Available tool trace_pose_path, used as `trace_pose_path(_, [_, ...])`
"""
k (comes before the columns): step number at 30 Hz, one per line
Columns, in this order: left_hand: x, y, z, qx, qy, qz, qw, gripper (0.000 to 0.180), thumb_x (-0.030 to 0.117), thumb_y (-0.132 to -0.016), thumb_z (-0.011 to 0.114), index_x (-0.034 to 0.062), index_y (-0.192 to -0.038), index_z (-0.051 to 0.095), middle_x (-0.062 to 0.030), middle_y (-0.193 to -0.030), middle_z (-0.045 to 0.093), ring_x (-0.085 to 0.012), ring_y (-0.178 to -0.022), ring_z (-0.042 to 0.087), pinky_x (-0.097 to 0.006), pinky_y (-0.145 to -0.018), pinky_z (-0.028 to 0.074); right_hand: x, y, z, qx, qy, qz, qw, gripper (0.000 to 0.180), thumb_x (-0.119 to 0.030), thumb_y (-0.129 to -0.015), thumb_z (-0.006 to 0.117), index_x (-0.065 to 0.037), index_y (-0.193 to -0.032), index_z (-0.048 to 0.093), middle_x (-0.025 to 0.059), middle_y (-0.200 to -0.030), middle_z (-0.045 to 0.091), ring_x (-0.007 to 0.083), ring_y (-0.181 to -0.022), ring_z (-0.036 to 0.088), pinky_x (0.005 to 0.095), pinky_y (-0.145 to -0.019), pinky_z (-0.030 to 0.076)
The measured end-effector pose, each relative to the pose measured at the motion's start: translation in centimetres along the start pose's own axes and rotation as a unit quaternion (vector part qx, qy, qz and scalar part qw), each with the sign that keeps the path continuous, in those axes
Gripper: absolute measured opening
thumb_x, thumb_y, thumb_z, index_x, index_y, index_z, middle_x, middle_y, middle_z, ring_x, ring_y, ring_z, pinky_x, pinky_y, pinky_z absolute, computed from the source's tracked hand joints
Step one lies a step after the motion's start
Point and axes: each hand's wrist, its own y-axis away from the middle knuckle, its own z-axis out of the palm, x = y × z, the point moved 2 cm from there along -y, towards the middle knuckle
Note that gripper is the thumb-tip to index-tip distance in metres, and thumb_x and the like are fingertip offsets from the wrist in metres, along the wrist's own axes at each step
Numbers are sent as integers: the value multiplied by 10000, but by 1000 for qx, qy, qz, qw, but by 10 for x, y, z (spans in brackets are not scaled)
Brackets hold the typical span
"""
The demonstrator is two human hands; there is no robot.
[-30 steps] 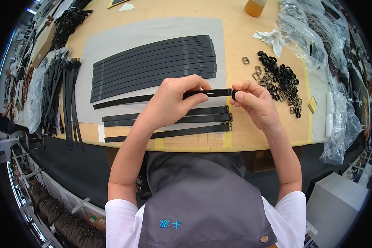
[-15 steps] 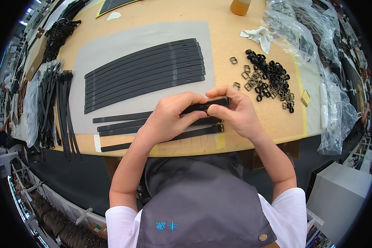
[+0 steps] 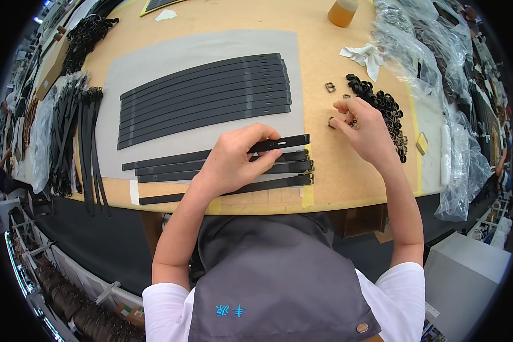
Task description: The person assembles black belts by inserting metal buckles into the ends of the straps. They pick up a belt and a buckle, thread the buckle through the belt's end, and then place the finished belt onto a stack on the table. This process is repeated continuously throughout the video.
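My left hand (image 3: 236, 157) pinches a black strap (image 3: 290, 142) close to its right end, where a small slot shows. Just below it, several black straps (image 3: 285, 181) lie side by side, with brass-coloured buckles (image 3: 309, 166) at their right ends. Over the pile of loose parts, my right hand (image 3: 365, 128) has thumb and forefinger apart. A loose buckle (image 3: 330, 122) is right by its thumb tip; whether they touch I cannot tell. Part of the buckle pile is hidden behind this hand. Black loops (image 3: 385, 102) are heaped beyond and beside it.
A row of wide black straps (image 3: 205, 100) lies on a grey sheet (image 3: 211, 43). Finished-looking straps (image 3: 88, 142) hang over the table's left edge. At the right are a white cloth (image 3: 363, 56), clear plastic wrap (image 3: 416, 74), a yellow block (image 3: 422, 143) and an amber-filled container (image 3: 342, 12).
Both hands were together on the strap. My right hand has let go and moved right to the buckles. My left hand keeps the strap, now lower beside the others.
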Motion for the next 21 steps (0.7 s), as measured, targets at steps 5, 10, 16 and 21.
trace_pose_path(5, [0,1,-2,10,5,-14,1000,231,69,-873,817,11,-1071,712,-32,-897,733,-68,-775,666,-210,-529,436,3,-7,17,-74,-43,22,996,194,-84,-922,756,14,-1076,691,98,-983,682,211,-814,681,333,-770,552])
trace_pose_path(10, [1,0,-3,12,7,-3,1000,203,82,-896,795,13,-1057,694,-57,-883,719,-120,-727,671,-254,-563,487,3,7,28,-10,-22,-87,996,157,-36,-912,757,9,-1046,689,83,-967,674,165,-820,681,286,-711,547])
trace_pose_path(16, [-2,0,-3,15,1,7,1000,200,62,-880,801,14,-1048,702,-38,-877,716,-91,-727,645,-230,-538,450,-3,26,21,-5,-104,-57,993,157,-36,-918,749,-33,-1070,715,73,-967,677,191,-805,694,315,-710,548])
trace_pose_path(21, [-3,0,-2,25,9,12,1000,201,45,-868,806,9,-1042,710,-27,-880,720,-66,-750,640,-206,-522,431,-6,19,11,-41,-88,7,995,122,-76,-939,738,-27,-1050,731,78,-947,690,195,-824,703,320,-727,557])
